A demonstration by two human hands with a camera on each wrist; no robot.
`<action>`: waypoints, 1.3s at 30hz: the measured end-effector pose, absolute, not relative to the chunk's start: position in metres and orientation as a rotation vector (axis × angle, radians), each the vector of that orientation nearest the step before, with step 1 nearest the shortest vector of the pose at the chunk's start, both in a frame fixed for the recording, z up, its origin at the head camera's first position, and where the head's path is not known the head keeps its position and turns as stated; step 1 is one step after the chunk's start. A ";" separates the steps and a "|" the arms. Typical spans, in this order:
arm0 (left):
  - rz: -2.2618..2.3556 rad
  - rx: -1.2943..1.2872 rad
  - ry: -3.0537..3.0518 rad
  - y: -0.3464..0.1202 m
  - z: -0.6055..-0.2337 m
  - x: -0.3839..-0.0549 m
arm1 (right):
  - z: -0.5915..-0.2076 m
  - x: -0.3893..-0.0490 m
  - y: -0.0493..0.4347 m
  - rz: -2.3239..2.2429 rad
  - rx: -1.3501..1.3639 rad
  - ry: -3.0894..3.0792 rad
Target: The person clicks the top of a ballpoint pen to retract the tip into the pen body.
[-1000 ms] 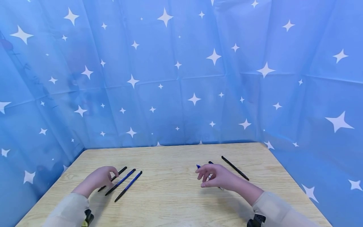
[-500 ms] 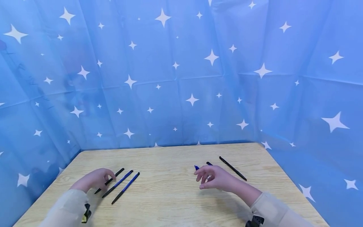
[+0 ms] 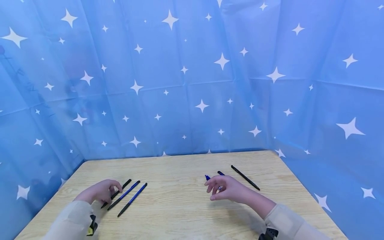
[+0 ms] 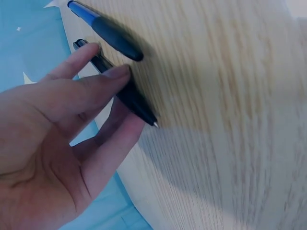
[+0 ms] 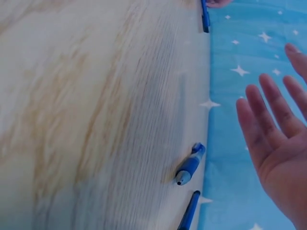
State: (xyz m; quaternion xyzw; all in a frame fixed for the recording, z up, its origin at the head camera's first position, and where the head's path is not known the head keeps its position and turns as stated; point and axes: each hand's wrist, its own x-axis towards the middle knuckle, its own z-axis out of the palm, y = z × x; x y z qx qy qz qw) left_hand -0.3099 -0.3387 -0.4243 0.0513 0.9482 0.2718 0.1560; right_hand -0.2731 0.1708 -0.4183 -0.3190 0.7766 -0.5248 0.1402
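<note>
My left hand [image 3: 103, 190] pinches a black pen [image 3: 125, 184] at the left of the table. In the left wrist view, its fingers lie on both sides of the black barrel [image 4: 137, 103], the silver tip poking out past them. Just right of it lie a blue pen with a black grip [image 3: 128, 190] and a second such pen [image 3: 133, 199], side by side. My right hand [image 3: 223, 188] hovers over the right side with fingers spread and relaxed, holding nothing. Beneath it a blue pen [image 3: 207, 177] and a dark blue pen [image 3: 220, 173] are partly hidden.
Another black pen [image 3: 245, 177] lies slanted to the right of my right hand. The wood-grain table [image 3: 174, 200] reaches back to a blue curtain [image 3: 168, 66] with white stars, which also encloses both sides.
The black pen in my left fingers has shifted slightly toward me and closer to the blue pen. My right hand stays nearly still. The whole head view has drifted a little.
</note>
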 end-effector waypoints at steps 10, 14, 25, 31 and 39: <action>0.760 0.116 2.703 -0.332 -0.417 -0.308 | -0.417 -0.275 0.172 -1.521 -0.915 2.266; 0.811 0.166 2.702 -0.325 -0.408 -0.306 | -0.414 -0.278 0.169 -1.534 -0.910 2.276; 0.946 0.332 2.637 -0.291 -0.393 -0.307 | -0.422 -0.286 0.156 -1.598 -0.946 2.239; 0.947 0.537 2.637 -0.269 -0.385 -0.304 | -0.423 -0.285 0.152 -1.617 -0.944 2.255; 0.945 0.713 2.626 -0.235 -0.380 -0.304 | -0.421 -0.283 0.146 -1.661 -0.917 2.256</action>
